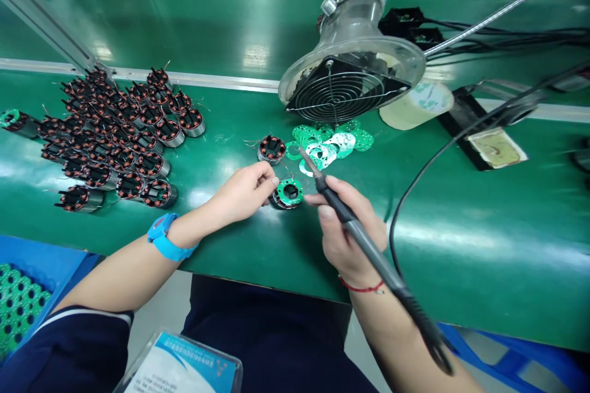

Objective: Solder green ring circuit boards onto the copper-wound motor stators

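Note:
A motor stator (286, 204) with a ring-shaped green circuit board (291, 193) on top stands upright on the bench. My left hand (251, 191) is closed at its left edge, thumb and forefinger pinched against it; any wire between the fingertips is too small to see. My right hand (353, 227) grips a soldering iron (369, 242), its tip pointing up and left above the loose boards. One fingertip of that hand reaches close to the stator's right side. Just behind stands another stator (271, 149) with bare copper windings and no board.
Loose ring-shaped circuit boards (329, 148) lie in a pile beneath a fume extractor hood (353, 83). Many wound stators (122, 135) crowd the left. A tape roll (417, 104) and soldering iron stand (474, 129) sit at right. The iron's cable (428, 159) arches over the bench. A blue crate (59, 264) holds green boards.

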Motion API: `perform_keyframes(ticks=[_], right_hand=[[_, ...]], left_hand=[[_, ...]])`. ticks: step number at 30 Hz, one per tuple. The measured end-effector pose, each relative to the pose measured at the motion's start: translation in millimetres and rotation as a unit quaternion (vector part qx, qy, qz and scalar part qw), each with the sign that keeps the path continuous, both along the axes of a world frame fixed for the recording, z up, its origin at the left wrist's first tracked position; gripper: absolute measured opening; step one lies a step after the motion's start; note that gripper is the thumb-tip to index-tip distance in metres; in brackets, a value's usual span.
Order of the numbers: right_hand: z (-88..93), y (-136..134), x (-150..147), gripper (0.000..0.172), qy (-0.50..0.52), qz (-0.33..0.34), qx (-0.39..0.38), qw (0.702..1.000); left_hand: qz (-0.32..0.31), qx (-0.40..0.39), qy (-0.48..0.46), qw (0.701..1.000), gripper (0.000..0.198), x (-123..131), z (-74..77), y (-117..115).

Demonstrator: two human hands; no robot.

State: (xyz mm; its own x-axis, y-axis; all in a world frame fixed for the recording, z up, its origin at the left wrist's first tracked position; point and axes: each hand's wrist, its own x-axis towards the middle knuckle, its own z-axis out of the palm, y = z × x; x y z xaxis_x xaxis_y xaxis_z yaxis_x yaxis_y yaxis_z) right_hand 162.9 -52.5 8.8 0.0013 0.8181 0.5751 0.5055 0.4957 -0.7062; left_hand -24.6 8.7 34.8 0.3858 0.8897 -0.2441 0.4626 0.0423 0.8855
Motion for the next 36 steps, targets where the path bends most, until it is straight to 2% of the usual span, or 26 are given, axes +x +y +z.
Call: perform_keyframes(ticks=[4, 7, 11, 19, 21, 23, 26, 29, 32, 34, 35, 36], right_hand=[[-5.8, -7.5, 7.0, 0.028, 0.095, -0.022, -0.002, 0.995], [-8.0, -10.8, 9.6, 0.022, 0.086, -0.012, -0.019, 0.996], [-9.0, -11.5, 10.3, 0.022, 0.068, -0.021, -0.037, 0.997], [-7.3, -13.1, 10.8, 0.018, 0.056, -0.021, -0.017, 0.998], [-5.2, -12.5, 8.8, 0.021, 0.067, -0.018, -0.005, 0.998], [-2.4, -9.7, 5.7, 0.032, 0.076, -0.016, -0.009, 0.997], [0.3, -1.7, 1.4, 0.039, 0.031, -0.022, -0.052, 0.998], [-1.5, 6.5, -0.4, 0.046, -0.036, 0.009, -0.110, 0.993], [-5.8, 10.6, -0.9, 0.052, -0.036, 0.041, -0.161, 0.985], [-8.0, 11.1, -1.0, 0.052, -0.025, 0.039, -0.166, 0.985], [-8.8, 11.0, -1.0, 0.053, -0.021, 0.036, -0.159, 0.986], [-9.2, 10.7, -1.0, 0.053, -0.019, 0.034, -0.151, 0.988]], left_hand=[[-0.012, 0.080, 0.075, 0.994, 0.018, 1.2, 4.9, -2.1], [-0.011, 0.102, 0.092, 0.990, 0.019, 3.1, 5.3, -2.1], [-0.009, 0.124, 0.099, 0.987, 0.019, 4.0, 3.4, -2.1], [-0.010, 0.160, 0.119, 0.980, 0.018, 5.8, 2.5, -3.2], [-0.014, 0.168, 0.132, 0.977, 0.017, 6.6, 3.0, -3.1], [-0.019, 0.173, 0.138, 0.975, 0.018, 7.4, 3.3, -3.0], [-0.019, 0.177, 0.142, 0.974, 0.018, 9.0, 3.3, -2.5], [-0.017, 0.169, 0.144, 0.975, 0.019, 10.0, 3.2, -1.6], [-0.007, 0.139, 0.128, 0.982, 0.016, 7.7, 3.6, -1.6], [-0.004, 0.126, 0.095, 0.988, 0.005, 4.9, 3.8, -3.3], [-0.015, 0.130, 0.080, 0.988, 0.007, 3.7, 3.5, -4.8], [-0.036, 0.140, 0.072, 0.987, 0.019, 3.0, 2.8, -6.7]])
